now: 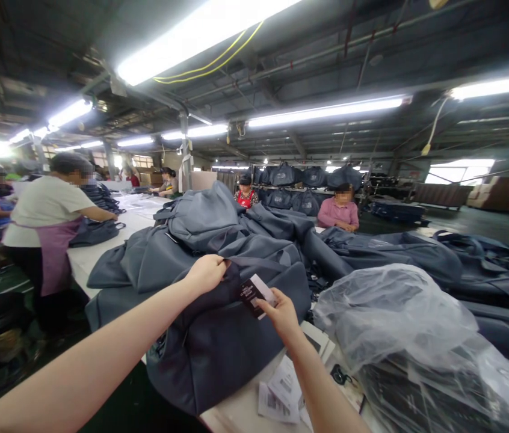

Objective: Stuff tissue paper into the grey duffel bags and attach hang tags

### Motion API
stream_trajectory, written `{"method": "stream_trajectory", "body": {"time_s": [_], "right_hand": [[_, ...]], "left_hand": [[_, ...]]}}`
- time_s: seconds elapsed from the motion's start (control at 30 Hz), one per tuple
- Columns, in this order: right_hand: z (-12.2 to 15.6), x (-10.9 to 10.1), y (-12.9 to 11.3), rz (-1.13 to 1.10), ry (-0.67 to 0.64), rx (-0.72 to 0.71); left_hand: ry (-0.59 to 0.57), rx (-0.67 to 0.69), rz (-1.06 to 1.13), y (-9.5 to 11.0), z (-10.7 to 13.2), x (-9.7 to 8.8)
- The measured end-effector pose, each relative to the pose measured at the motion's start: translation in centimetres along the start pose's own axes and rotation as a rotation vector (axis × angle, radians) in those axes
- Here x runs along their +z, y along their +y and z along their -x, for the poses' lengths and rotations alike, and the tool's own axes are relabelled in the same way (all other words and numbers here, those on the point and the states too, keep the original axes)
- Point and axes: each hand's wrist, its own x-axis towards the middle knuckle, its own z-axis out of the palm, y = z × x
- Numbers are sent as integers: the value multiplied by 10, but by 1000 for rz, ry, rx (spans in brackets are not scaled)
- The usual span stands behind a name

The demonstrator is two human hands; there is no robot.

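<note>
My left hand point(208, 273) is closed on the strap point(254, 263) of a dark blue-grey bag point(231, 343) that slumps over the table's front edge. To its right, my right hand point(283, 316) pinches a black and white hang tag point(257, 296) between thumb and fingers, in front of the bag. White print shows on the tag's dark face; it is too small to read fully. Behind both hands rises a heap of similar bags point(200, 216). Whether a cord joins the tag to the bag cannot be made out.
Printed papers point(281, 391) lie on the white table point(231, 415) below my right forearm. Clear plastic wrap point(394, 313) covers dark goods at right. More bags point(385, 252) spread beyond it. A co-worker in a purple apron point(60, 258) stands at left; others sit across the table.
</note>
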Motion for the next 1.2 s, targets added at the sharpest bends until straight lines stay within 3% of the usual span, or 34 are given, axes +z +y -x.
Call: {"method": "stream_trajectory", "body": {"time_s": [0.1,0.23,0.4,0.5,0.6,0.7,0.77,0.97,1.2], "right_hand": [[7,-10,11,-1,-11,49],[26,6,24,-15,-196,165],[42,20,22,-8,-342,134],[50,7,18,110,-287,61],[60,-13,21,215,-186,103],[70,-31,33,303,-117,150],[77,-41,44,335,-90,181],[91,-58,61,215,61,347],[103,-74,48,51,178,359]], "left_hand": [[50,27,-37,-8,-8,0],[64,78,-78,-7,-8,5],[113,245,-168,15,25,0],[308,316,-324,10,53,-4],[500,122,-412,-17,72,-3],[472,-74,-352,-47,83,4],[418,-110,-287,-57,91,10],[471,45,-282,-38,122,30],[478,239,-213,-17,164,48]]}}
